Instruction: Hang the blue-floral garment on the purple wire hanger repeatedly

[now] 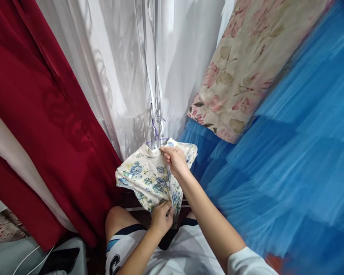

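Clock directions as in the head view. Nearest, at 6 o'clock: the wearer's white shorts [129, 238]. Above them, the left hand [162, 217] has its fingers closed on the lower front of a floral blouse [149, 172], which lies from it toward 11 and 12 o'clock. Farther up, the right hand [174, 157] is pinched on the neckline edge; from there most of the garment lies toward 7 o'clock. Both hands are in contact: left nearer the hem, right nearer the neck. The blouse hangs just below view centre, neck toward 12, hem toward 6; its widest line, across the sleeves, runs about 8 to 2. A purple hanger [156, 136] rises from the neck, hook toward 12, beside white straps [157, 84]; attachment unclear. Beyond: white curtain [186, 46] at 12, blue tulle [275, 172] at 3 to 4.
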Tool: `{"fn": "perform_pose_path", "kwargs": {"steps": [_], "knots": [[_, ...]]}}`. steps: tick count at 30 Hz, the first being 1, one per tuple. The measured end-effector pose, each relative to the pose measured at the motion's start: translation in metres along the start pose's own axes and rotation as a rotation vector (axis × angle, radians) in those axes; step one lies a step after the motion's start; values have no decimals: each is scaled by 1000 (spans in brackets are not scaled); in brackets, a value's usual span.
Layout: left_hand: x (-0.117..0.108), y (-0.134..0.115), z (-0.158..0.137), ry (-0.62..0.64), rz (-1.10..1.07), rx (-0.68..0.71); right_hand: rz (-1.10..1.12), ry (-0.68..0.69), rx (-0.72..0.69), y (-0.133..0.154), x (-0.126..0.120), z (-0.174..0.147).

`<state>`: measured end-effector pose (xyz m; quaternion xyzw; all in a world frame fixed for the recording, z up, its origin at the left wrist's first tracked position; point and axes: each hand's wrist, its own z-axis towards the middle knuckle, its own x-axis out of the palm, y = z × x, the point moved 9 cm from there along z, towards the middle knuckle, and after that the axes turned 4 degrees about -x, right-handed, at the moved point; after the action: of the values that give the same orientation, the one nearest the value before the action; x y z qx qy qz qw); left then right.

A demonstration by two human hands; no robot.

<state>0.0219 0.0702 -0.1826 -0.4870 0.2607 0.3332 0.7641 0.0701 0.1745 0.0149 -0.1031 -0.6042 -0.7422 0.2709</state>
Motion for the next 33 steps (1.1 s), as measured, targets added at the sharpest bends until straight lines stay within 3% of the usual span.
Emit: {"fn": "perform_pose_path", "kwargs": {"steps": [2,4,6,9,11,16,19,22,25,28,29,31,33], "knots": [[-8,-1,8,47,8,30,-41,-10,-37,3,-4,-8],[-35,-8,21,32,-65,65,-98,-9,-61,4,-7,-17],[-80,-20,38,-67,-189,103,-153,-7,-86,6,-9,-26],[-162,-37,65,-360,-269,79,-235,2,-109,11,-7,-36],[-190,-54,85,-359,-244,92,-282,23,-120,16,-3,-39],[-206,-82,113,-329,-148,222,-348,41,-148,15,-1,-35],[-209,-88,113,-419,-128,241,-455,22,-191,1,-8,-26],[-230,-82,109,-578,-162,194,-595,17,-182,-21,-16,-23],[-265,-48,104,-776,-238,78,-645,51,-110,-42,-22,-32],[-289,22,91,-1011,-459,-94,-652,104,-78,-54,-19,-50],[-287,54,83,-1099,-638,-192,-649,127,-70,-58,-15,-57],[-260,115,70,-1193,-1045,-439,-636,169,-40,-67,-7,-69],[-221,148,63,-1138,-1287,-637,-620,184,-2,-79,-2,-79]]}}
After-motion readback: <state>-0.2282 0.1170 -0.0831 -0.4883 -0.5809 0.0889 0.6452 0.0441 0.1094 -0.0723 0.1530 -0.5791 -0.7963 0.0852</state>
